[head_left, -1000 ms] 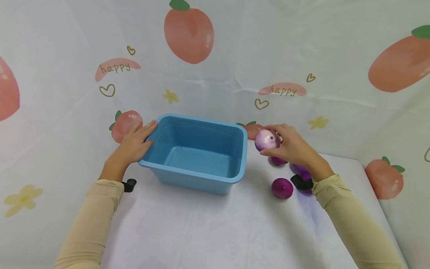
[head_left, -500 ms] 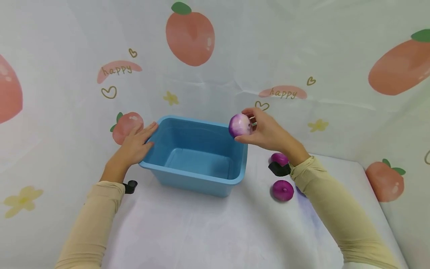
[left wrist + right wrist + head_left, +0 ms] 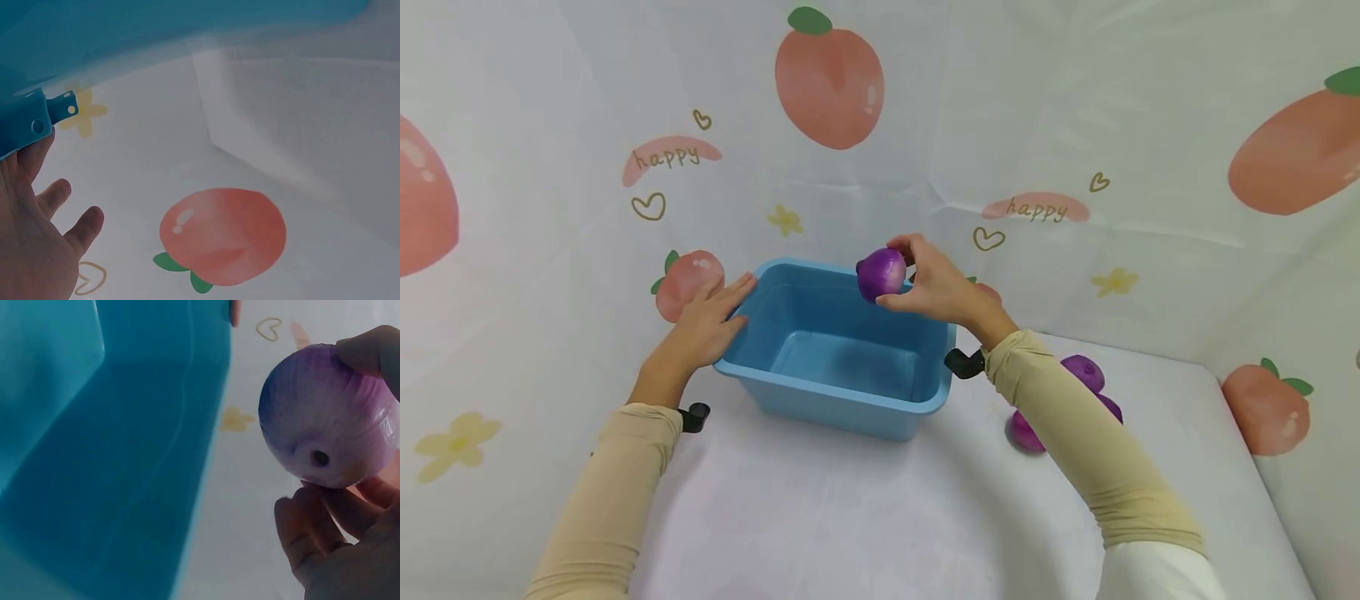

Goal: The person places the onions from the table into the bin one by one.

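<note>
A purple-and-white onion (image 3: pixel 880 275) is held up between the thumb and fingers of my right hand (image 3: pixel 946 290), over the back rim of a light blue plastic tub (image 3: pixel 827 414). In the right wrist view, the onion (image 3: pixel 328 419) shows its pale end with a small dark hole. The tub's visible floor holds nothing. My left hand (image 3: pixel 703 327) rests on the tub's left rim with its fingers fairly straight. Seen from the left wrist, the left hand (image 3: pixel 37 231) has its fingers spread beside the tub's underside.
On the table's right side lie several more onions: a purple one (image 3: pixel 1084 372), a darker one (image 3: pixel 1109 407) and a magenta one (image 3: pixel 1026 433), partly behind the right sleeve. A fruit-printed white cloth (image 3: pixel 887 192) hangs behind the tub.
My right hand has carried the onion leftward from beside the tub to above its back rim, turning it on the way. The left hand has stayed on the rim.
</note>
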### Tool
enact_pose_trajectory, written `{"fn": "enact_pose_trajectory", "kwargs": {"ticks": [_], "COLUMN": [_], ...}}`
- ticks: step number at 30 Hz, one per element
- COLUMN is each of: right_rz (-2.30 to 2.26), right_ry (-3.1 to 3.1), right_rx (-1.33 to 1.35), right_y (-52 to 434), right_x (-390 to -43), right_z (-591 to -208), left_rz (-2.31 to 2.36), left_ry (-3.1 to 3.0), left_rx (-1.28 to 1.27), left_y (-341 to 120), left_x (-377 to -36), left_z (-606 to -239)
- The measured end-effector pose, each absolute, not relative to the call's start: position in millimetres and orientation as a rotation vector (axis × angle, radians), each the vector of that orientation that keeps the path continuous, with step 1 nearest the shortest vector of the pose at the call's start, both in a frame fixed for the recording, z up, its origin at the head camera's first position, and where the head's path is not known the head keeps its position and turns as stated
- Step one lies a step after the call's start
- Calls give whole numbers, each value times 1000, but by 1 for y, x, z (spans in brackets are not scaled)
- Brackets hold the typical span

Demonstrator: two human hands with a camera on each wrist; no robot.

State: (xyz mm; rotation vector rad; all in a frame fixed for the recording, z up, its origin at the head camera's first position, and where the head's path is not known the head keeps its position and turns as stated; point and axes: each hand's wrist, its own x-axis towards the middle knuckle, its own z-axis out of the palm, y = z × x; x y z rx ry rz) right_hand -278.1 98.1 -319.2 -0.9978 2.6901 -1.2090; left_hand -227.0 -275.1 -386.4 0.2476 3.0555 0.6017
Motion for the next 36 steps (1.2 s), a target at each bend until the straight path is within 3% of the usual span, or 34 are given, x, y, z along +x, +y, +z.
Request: {"fn": "enact_pose_trajectory", "kwargs": {"ticks": [11, 23, 36], "right_rz": [-1348, -1118, -951], "right_ry": [2451, 2415, 2428], "right_rx": [-1031, -1097, -1092], "right_y": [45, -5, -29], "right_x": [-294, -306, -312], "right_z": [-337, -367, -386], "left_rz": [619, 660, 717], "left_ry": [3056, 3054, 3057], "left_rx": [245, 251, 242], "left_y": [-275, -276, -280], "left_x": [-231, -228, -228], "left_z": [-386, -389, -393]}}
